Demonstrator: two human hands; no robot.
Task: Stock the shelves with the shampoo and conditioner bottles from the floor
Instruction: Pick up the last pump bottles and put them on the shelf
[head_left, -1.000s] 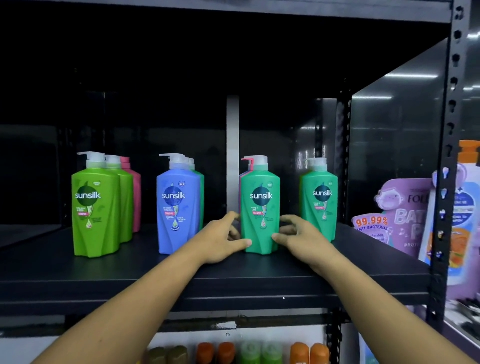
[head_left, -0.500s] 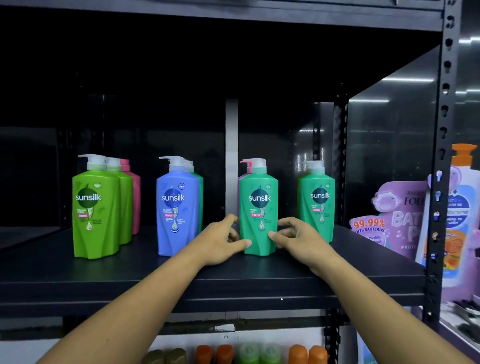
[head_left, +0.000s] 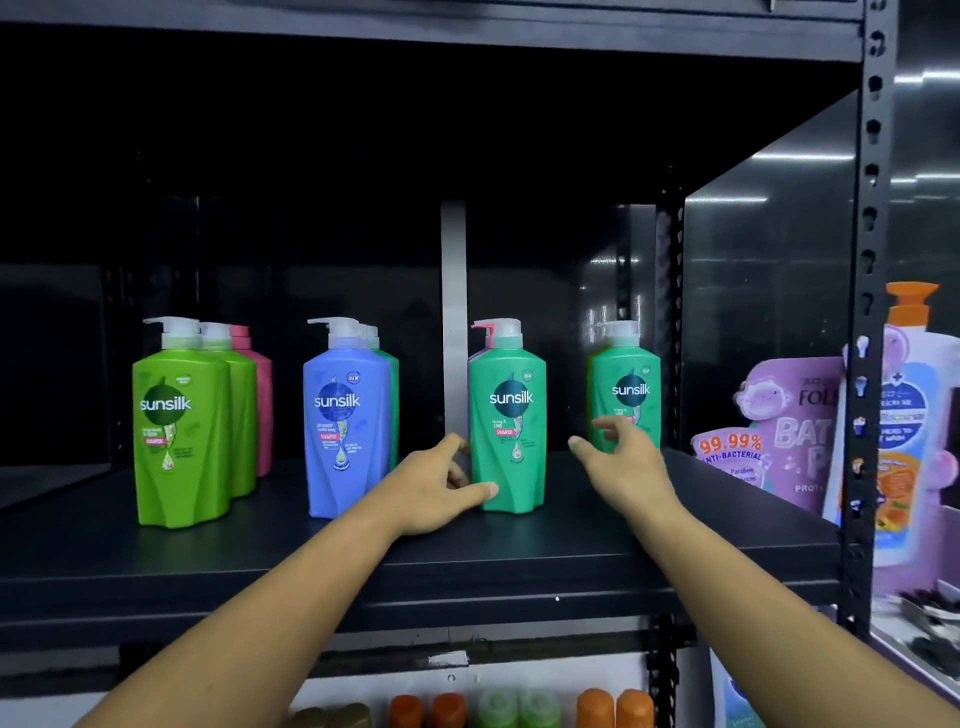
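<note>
- Placement: teal shampoo bottle (head_left: 511, 415) is standing upright on the shelf (head_left: 571, 561), between a blue bottle (head_left: 345, 431) and a second teal bottle (head_left: 628, 384).
- Left grip (head_left: 441, 488) is pinching its lower left edge, with the thumb lying across the front.
- Right grip (head_left: 623, 457) is hovering open before the second teal bottle; contact cannot be confirmed.
- Handling: the bottle is probably behaving as a heavy, rigid, smooth load. Taking hold around the body, not the pump head, is looking safest.
</note>
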